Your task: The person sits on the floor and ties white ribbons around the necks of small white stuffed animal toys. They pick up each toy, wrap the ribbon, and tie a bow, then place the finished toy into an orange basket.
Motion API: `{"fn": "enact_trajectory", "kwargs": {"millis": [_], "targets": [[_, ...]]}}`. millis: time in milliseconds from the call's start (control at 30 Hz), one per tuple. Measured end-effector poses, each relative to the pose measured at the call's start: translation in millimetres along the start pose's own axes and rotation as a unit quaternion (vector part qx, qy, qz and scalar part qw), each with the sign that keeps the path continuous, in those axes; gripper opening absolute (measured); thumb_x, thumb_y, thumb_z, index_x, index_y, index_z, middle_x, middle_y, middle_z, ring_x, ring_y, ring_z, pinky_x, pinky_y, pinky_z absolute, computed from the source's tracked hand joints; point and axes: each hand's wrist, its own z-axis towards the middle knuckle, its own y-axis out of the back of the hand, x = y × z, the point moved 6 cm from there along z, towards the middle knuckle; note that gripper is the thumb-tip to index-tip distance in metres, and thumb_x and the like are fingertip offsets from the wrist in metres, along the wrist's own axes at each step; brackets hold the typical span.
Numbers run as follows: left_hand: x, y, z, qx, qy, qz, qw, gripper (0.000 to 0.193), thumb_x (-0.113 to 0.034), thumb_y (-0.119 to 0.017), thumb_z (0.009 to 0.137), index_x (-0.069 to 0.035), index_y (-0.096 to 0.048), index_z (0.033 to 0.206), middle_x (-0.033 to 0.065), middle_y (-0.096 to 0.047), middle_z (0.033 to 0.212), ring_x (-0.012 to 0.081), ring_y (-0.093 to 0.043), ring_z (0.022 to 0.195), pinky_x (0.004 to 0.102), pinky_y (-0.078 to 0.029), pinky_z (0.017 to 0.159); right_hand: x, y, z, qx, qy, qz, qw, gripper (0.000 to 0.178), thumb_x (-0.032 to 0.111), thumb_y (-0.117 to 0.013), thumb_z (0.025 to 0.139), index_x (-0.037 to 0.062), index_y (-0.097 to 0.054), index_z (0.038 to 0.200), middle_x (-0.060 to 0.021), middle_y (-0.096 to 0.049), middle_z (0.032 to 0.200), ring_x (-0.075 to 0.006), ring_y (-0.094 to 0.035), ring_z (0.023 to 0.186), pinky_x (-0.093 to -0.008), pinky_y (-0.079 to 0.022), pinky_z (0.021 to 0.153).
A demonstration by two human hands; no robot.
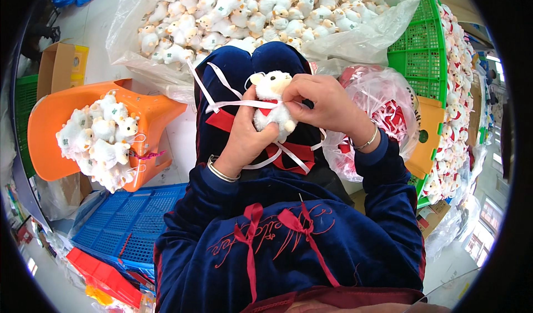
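A small white plush sheep (272, 113) is held upright over my lap, its cream muzzle tipped up and to the right. My left hand (247, 130) is wrapped round its left side and belly. At its neck is a red cloth piece on a white ribbon (227, 104), whose tail runs left across my knee. The fingers of my right hand (316, 99) pinch at the right side of the neck; the ribbon end there is mostly hidden. More red cloth pieces with white ribbons (297, 156) lie on my lap beneath the toy.
A clear plastic sack (383, 38) of plush sheep spreads beyond my knees. More sheep sit on an orange chair (47, 130) at left. To the right are a bag of red-and-white ribbons (388, 113) and a green crate (416, 52). Blue crates (127, 221) stand at lower left.
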Motion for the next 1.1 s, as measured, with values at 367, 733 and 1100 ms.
{"fn": "enact_trajectory", "kwargs": {"millis": [367, 733, 1100], "targets": [[-16, 0, -2, 0.030, 0.068, 0.031, 0.997, 0.064, -0.011, -0.065, 0.084, -0.002, -0.038, 0.142, 0.0107, -0.061, 0.118, 0.0150, -0.064, 0.096, 0.0293, -0.056, 0.078, 3, -11, 0, -0.012, -0.017, -0.042, 0.999, 0.007, 0.006, -0.070, 0.085, 0.0043, -0.065, 0.090, -0.0104, -0.065, 0.083, -0.0278, -0.066, 0.071, -0.0359, -0.051, 0.063], [-17, 7, -3, 0.010, -0.022, 0.125, 0.992, 0.056, -0.017, -0.069, 0.094, -0.002, -0.042, 0.140, 0.0108, -0.064, 0.115, 0.0110, -0.067, 0.082, 0.0243, -0.055, 0.064, 7, -22, 8, 0.001, -0.062, -0.035, 0.997, 0.009, 0.008, -0.069, 0.084, 0.0023, -0.064, 0.089, -0.0139, -0.066, 0.084, -0.0331, -0.067, 0.078, -0.0405, -0.054, 0.069], [0, 7, -14, 0.053, 0.112, 0.018, 0.992, 0.053, -0.019, -0.064, 0.098, 0.001, -0.042, 0.141, 0.0148, -0.069, 0.111, 0.0172, -0.071, 0.085, 0.0296, -0.058, 0.067, -2, -27, 3, 0.039, -0.063, -0.003, 0.997, 0.010, 0.008, -0.069, 0.087, 0.0022, -0.065, 0.093, -0.0122, -0.065, 0.083, -0.0284, -0.066, 0.075, -0.0371, -0.052, 0.067]]}}
